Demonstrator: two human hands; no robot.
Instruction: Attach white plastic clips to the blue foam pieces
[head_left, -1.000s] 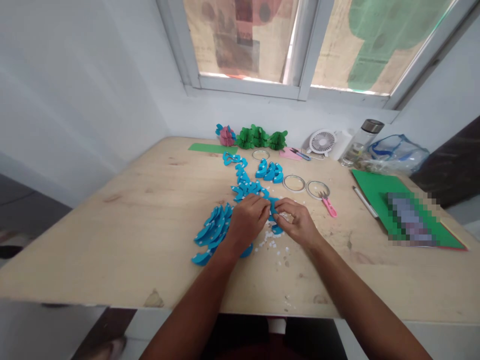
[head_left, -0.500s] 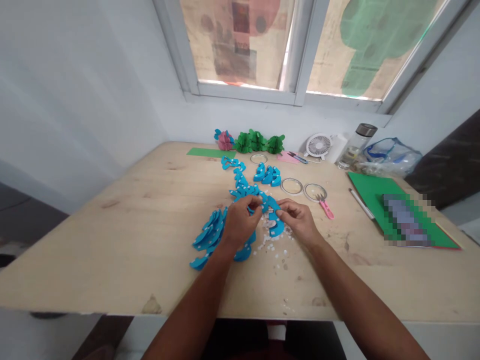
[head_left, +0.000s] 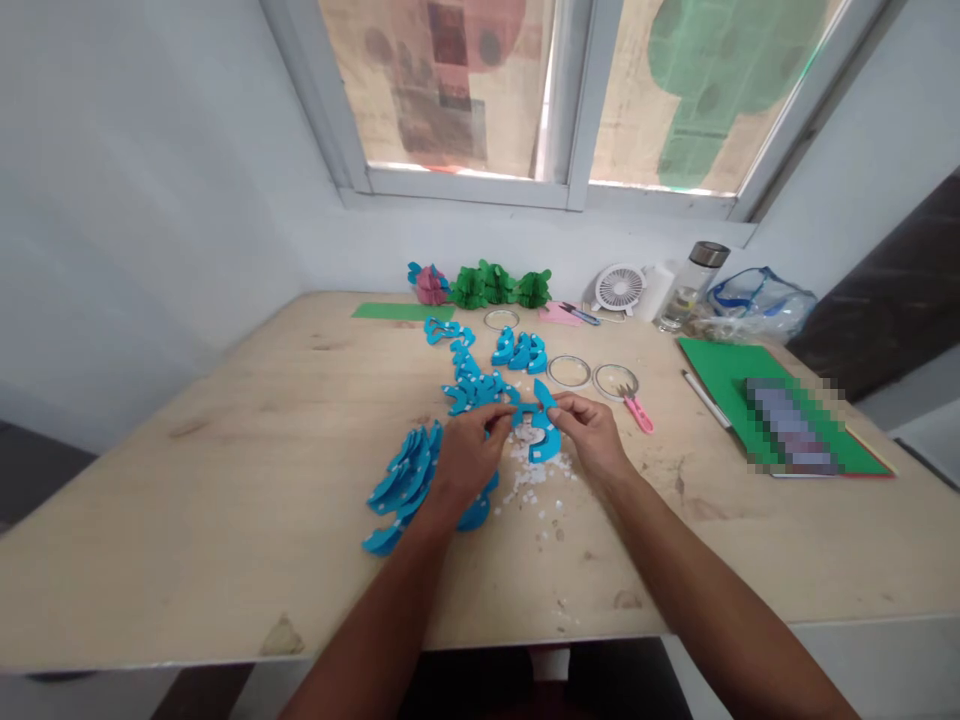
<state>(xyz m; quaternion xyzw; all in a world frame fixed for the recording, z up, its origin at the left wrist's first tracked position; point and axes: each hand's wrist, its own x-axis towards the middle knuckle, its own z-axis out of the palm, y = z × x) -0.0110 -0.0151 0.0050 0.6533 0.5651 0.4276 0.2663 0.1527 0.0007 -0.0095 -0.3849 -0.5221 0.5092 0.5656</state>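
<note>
My right hand (head_left: 594, 432) is closed, thumb and fingers pinching a curved blue paper cutout (head_left: 545, 398) dotted with small white squares. At the cutout's left end, my left hand (head_left: 471, 448) is closed in a pinch; whatever sits between its fingertips is too small to make out. Another curved blue paper piece (head_left: 546, 446) is just below, among scattered white paper bits (head_left: 534, 478). Beside and partly behind my left hand lies a pile of blue paper cutouts (head_left: 405, 468) with white squares. More blue cutouts (head_left: 472, 388) trail away beyond my hands.
Three blue cutouts (head_left: 519, 350), metal-looking rings (head_left: 568, 372) and pink-handled snips (head_left: 637, 410) lie beyond my hands. Green paper shapes (head_left: 495, 285), a small fan (head_left: 620, 288) and a bottle (head_left: 694, 287) line the wall. Green sheets (head_left: 720, 362) and a pen (head_left: 706, 400) are at right.
The view has shifted slightly, so most things appear farther left. Between my hands, the cutout's upper end now points more upright. Both hands keep their pinch.
</note>
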